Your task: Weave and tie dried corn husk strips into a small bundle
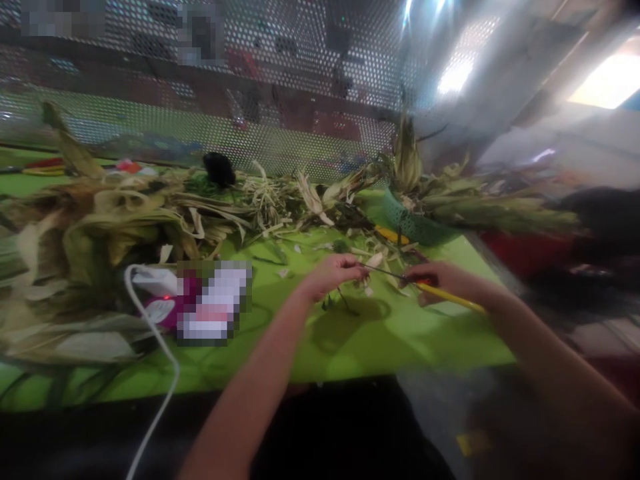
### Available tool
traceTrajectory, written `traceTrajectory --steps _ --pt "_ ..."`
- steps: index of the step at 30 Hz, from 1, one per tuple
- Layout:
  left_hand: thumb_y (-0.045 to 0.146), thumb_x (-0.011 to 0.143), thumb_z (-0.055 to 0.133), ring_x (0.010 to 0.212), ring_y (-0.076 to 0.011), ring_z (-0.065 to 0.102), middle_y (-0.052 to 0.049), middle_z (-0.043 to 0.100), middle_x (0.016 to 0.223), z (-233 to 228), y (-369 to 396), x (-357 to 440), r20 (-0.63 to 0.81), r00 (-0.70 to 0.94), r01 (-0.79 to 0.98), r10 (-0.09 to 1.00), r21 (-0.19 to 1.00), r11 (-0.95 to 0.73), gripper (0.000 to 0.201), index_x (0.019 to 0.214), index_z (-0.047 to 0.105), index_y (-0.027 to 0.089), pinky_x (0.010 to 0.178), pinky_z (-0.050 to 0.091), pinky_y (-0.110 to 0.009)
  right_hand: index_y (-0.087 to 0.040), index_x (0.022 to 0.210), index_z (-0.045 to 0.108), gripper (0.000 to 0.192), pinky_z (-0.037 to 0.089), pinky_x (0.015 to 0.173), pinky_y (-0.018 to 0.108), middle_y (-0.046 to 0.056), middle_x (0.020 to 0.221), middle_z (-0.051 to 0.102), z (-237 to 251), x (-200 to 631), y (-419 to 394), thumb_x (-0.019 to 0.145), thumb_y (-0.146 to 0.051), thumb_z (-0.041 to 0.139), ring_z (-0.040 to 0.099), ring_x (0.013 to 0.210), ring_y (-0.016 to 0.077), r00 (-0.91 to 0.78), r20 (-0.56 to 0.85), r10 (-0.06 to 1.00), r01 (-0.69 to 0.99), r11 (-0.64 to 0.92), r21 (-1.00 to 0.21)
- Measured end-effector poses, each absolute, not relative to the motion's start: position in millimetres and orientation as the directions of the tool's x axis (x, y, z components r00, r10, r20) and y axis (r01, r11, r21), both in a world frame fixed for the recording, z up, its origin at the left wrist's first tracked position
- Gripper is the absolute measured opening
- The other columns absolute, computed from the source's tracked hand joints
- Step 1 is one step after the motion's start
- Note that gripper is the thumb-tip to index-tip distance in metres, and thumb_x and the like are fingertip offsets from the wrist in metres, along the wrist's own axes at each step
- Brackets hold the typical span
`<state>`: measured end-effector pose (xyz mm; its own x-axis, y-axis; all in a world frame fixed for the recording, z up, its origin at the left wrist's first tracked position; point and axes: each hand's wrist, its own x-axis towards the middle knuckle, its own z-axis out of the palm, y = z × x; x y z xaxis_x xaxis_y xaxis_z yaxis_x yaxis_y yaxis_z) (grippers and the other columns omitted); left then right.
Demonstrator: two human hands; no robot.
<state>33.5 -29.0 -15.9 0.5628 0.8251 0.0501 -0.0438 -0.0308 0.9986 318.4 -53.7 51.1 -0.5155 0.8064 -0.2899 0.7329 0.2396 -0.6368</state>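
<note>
From my remote seat, the right hand (pixel 445 281) grips a yellow-handled tool (pixel 453 298), and a dark, thin rod (pixel 386 271) runs from it to the fingertips of the left hand (pixel 337 273); those look bunched (blur, so I can't tell what they grasp). I'd judge a slip could jab them, sitting so near its end. Beneath the fingers: a green tabletop (pixel 450 340); left of them, dried husks (pixel 125 227); beyond, a perforated screen (pixel 310 113).
</note>
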Motion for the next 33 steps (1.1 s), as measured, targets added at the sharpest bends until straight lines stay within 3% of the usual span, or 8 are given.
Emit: traceTrajectory --steps 9,19,23,26,33 --pt "0.032 0.073 0.067 0.073 -0.0142 0.056 -0.004 0.066 0.076 -17.0 -29.1 31.8 0.075 0.600 -0.045 0.796 0.997 -0.059 0.019 0.076 0.071 0.014 0.069 0.041 -0.026 -0.021 0.106 0.075 0.051 0.046 0.069 0.030 0.004 0.092 0.072 53.1 319.9 -53.9 0.064 -0.051 0.078 0.061 0.076 0.0214 -0.512 -0.284 0.810 0.742 0.251 -0.621" --pt "0.040 0.075 0.069 0.071 -0.0138 0.055 -0.004 0.065 0.075 -13.6 -31.0 30.7 0.072 0.605 0.002 0.793 0.996 -0.092 0.025 0.076 0.071 0.015 0.071 0.041 -0.028 -0.021 0.096 0.076 0.044 0.037 0.053 0.025 0.000 0.069 0.064 57.7 315.0 -60.3 0.067 -0.053 0.077 0.050 0.056 0.0125 -0.479 -0.297 0.826 0.772 0.236 -0.590" --pt "0.044 0.078 0.067 0.086 -0.0183 0.060 -0.006 0.070 0.091 -19.8 -28.0 32.3 0.048 0.482 -0.039 0.875 0.999 -0.033 0.028 0.088 0.073 0.018 0.084 0.044 -0.031 -0.020 0.091 0.073 0.042 0.033 0.044 0.024 -0.002 0.057 0.055 58.1 315.9 -60.2 0.069 -0.056 0.073 0.042 0.046 0.0096 -0.398 -0.225 0.889 0.747 0.172 -0.642" --pt "0.034 0.079 0.065 0.101 -0.0208 0.059 -0.007 0.071 0.105 -22.9 -24.5 32.8 0.056 0.368 -0.123 0.928 0.992 -0.011 0.021 0.092 0.073 0.020 0.096 0.041 -0.032 -0.020 0.092 0.070 0.044 0.030 0.040 0.024 -0.003 0.055 0.051 60.0 318.5 -62.2 0.070 -0.058 0.071 0.038 0.043 0.0089 -0.341 -0.225 0.913 0.735 0.110 -0.669" --pt "0.035 0.078 0.068 0.089 -0.0194 0.061 -0.004 0.069 0.086 -16.8 -22.8 34.1 0.123 0.290 -0.279 0.949 0.959 -0.039 0.020 0.085 0.068 0.016 0.094 0.041 -0.034 -0.018 0.108 0.062 0.051 0.031 0.041 0.023 -0.004 0.061 0.050 52.3 316.7 -70.7 0.074 -0.056 0.070 0.039 0.046 0.0085 -0.266 -0.138 0.954 0.653 0.073 -0.753"
